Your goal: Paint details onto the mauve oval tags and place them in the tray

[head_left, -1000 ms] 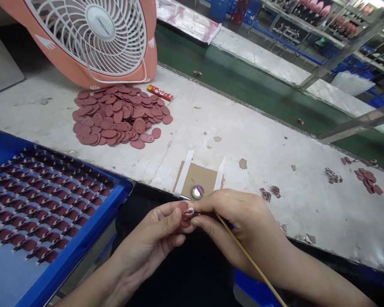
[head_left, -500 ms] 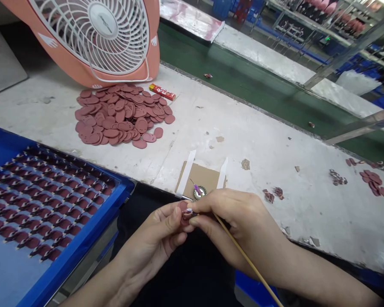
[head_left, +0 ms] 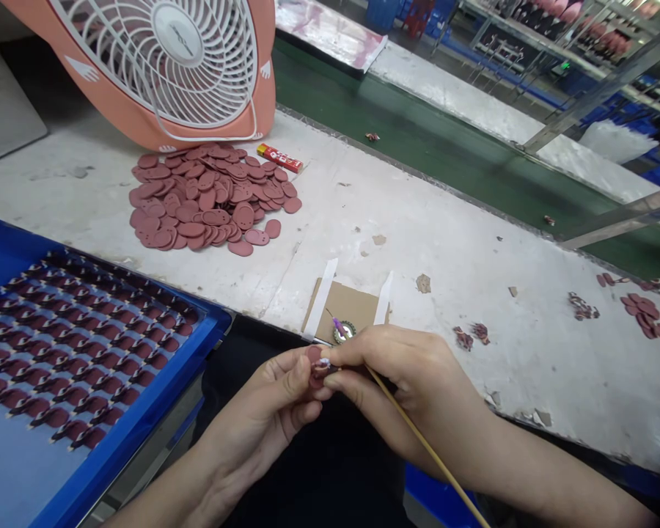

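My left hand (head_left: 258,418) is closed in a pinch on a small maroon oval piece (head_left: 315,364), and my right hand (head_left: 407,389) is closed around a thin wooden stick (head_left: 429,447), with its fingers meeting the piece from the right. The long axis of the stick runs diagonally from my right fingers toward me and to the right. The bottom edge of the view cuts off its far end. Its working end is hidden within my fingers, so I cannot confirm whether it touches the piece. My fingers cover most of the piece, so its long axis cannot be determined. A small pale speck (head_left: 324,362) on the piece is too small to identify.

All locations below are relative to the cardboard square (head_left: 344,308), which is fixed to the bench (head_left: 473,367) with two white strips. The hands and the piece are just in front of its near edge. A round metal-rimmed disc (head_left: 344,332) with a purple-tipped pin (head_left: 337,325) lies at that edge, partly behind my right hand. To the left of the cardboard is a blue tray (head_left: 198,330) holding rows of maroon pieces (head_left: 77,345). Beyond it and to the left are a loose pile of maroon ovals (head_left: 209,198), a coral fan (head_left: 165,59) and a red-and-yellow tube (head_left: 279,158). To the right are maroon scraps (head_left: 641,315).
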Motion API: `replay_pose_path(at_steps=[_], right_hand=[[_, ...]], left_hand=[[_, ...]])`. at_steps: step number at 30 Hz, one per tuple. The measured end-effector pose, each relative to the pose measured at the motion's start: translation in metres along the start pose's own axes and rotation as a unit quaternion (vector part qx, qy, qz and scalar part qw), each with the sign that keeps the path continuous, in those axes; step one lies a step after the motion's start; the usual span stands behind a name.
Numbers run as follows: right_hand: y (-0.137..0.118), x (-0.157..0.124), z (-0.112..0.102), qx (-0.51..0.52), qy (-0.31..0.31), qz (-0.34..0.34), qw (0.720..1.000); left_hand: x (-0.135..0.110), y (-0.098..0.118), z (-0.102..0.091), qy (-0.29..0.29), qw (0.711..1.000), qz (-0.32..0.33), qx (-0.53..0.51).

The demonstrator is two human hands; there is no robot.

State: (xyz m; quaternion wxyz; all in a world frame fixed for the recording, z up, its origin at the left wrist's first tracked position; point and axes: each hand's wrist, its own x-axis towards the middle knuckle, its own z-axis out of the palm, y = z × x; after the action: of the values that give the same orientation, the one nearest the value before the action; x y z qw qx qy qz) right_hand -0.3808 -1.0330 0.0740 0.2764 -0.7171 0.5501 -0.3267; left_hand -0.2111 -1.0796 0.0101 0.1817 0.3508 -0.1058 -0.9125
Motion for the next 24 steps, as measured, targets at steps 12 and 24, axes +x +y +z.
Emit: replay_pose_path(at_steps=[12, 24], right_hand=[[-0.005, -0.024, -0.005, -0.073, 0.103, -0.129, 0.984], [-0.004, -0.025, 0.005, -0.096, 0.105, -0.152, 0.978]], left_hand=[[-0.015, 0.019, -0.002, -0.077, 0.977, 0.164, 0.112], [-0.02, 0.022, -0.004, -0.057, 0.957, 0.209, 0.193]])
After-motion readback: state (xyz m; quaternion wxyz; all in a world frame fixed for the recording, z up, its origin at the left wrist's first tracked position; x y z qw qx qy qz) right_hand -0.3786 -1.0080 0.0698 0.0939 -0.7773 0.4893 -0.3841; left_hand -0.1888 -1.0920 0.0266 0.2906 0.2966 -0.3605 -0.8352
